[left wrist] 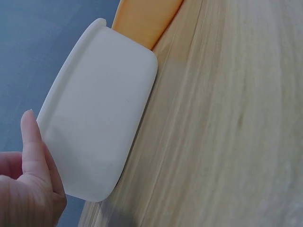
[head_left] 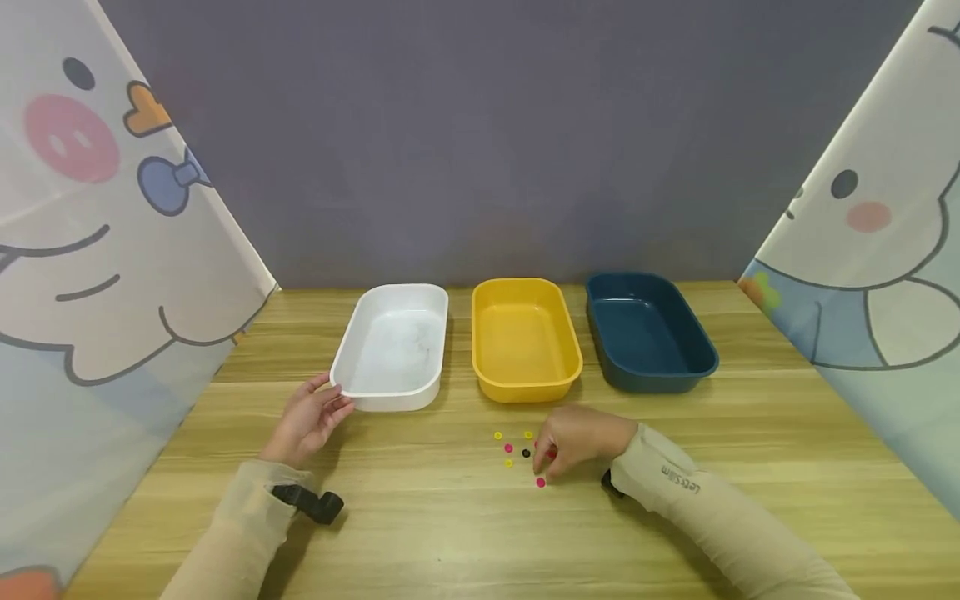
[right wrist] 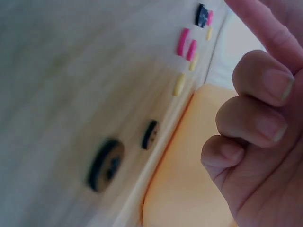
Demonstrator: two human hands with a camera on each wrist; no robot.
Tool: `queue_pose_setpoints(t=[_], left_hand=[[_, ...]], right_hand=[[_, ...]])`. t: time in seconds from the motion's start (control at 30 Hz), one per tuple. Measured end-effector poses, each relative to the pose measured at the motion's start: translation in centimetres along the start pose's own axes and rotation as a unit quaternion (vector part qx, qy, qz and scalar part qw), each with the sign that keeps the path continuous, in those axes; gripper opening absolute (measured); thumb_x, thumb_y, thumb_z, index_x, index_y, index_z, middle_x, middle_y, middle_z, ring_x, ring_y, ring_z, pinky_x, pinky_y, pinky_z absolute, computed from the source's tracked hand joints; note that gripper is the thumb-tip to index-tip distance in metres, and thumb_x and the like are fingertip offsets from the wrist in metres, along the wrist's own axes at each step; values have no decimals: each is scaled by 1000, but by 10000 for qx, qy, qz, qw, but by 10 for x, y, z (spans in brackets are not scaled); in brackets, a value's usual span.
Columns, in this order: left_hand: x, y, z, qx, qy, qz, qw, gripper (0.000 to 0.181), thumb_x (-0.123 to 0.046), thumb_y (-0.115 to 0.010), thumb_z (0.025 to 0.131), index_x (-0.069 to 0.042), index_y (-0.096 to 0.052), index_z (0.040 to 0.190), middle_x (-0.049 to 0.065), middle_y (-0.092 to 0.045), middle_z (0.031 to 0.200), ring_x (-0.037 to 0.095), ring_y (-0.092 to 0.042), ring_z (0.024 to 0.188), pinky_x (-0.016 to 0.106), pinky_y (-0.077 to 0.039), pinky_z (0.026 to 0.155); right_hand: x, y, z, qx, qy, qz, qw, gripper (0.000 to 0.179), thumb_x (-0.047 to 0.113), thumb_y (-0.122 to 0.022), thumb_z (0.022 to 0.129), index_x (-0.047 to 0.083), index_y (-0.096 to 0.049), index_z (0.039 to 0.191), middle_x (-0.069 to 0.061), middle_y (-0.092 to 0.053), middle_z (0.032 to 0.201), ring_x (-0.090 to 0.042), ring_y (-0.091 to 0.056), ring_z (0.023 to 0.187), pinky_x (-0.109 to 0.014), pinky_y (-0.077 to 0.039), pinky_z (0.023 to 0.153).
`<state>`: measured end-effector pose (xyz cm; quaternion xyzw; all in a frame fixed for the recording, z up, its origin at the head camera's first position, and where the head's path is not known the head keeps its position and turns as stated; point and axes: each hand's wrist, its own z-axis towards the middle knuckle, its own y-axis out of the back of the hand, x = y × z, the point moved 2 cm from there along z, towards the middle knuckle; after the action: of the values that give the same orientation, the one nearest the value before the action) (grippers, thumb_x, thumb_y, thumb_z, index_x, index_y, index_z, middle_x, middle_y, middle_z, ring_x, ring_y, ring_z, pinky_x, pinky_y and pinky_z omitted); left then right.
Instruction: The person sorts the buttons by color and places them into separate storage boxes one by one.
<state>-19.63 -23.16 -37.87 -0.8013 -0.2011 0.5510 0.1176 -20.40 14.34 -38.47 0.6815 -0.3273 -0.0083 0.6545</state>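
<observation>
My left hand (head_left: 303,421) is at the near left corner of a white tray (head_left: 347,346), fingers touching its rim and wall. The same tray (left wrist: 99,109) shows its outer wall in the left wrist view. My right hand (head_left: 577,435) reaches down over small buttons, thumb and index tips apart just above a pink button (head_left: 541,482). Its other three fingers (right wrist: 251,120) are curled in the right wrist view. Beside it lie a black button (head_left: 526,453), another pink button (head_left: 508,448) and several yellow ones, such as this yellow button (head_left: 498,435).
A yellow tray (head_left: 527,386) stands in the middle, behind the buttons. To its right is a dark blue tray (head_left: 652,382). Two dark-edged buttons, one a larger button (right wrist: 106,165), lie near the yellow tray in the right wrist view. A grey wall (head_left: 480,150) rises behind the wooden table (head_left: 420,517).
</observation>
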Motion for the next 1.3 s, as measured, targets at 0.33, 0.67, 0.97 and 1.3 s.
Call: queue_pose_setpoints(t=[0.33, 0.67, 0.97, 1.3], left_hand=[[1, -1, 2, 59, -130, 128, 9998, 23, 0, -37, 101, -13, -32, 119, 5, -49, 89, 8, -55, 72, 19, -53, 76], [-2, -1, 3, 78, -133, 35, 9999, 21, 1, -35, 101, -13, -34, 118, 6, -50, 89, 9, -57, 71, 19, -54, 74], [0, -1, 2, 32, -77, 56, 9999, 22, 0, -36, 102, -13, -34, 120, 6, -50, 90, 8, -56, 71, 18, -53, 74], [-3, -6, 2, 47, -70, 76, 9999, 21, 4, -36, 100, -10, -35, 116, 7, -50, 89, 9, -57, 70, 19, -54, 73]], right_hand=[[0, -5, 3, 263, -147, 497, 9983, 17, 3, -76, 72, 19, -79, 80, 23, -59, 67, 6, -40, 57, -12, -38, 52], [1, -3, 11, 454, -3, 196, 9988, 18, 3, -75, 71, 19, -77, 78, 19, -64, 75, 6, -47, 62, -12, -42, 58], [8, -3, 14, 465, 131, -320, 9983, 12, 8, -77, 72, 20, -77, 74, 19, -64, 70, 6, -45, 58, -11, -39, 54], [9, -4, 10, 347, 307, -615, 9970, 12, 10, -77, 73, 21, -78, 77, 19, -65, 72, 7, -47, 61, -10, -38, 55]])
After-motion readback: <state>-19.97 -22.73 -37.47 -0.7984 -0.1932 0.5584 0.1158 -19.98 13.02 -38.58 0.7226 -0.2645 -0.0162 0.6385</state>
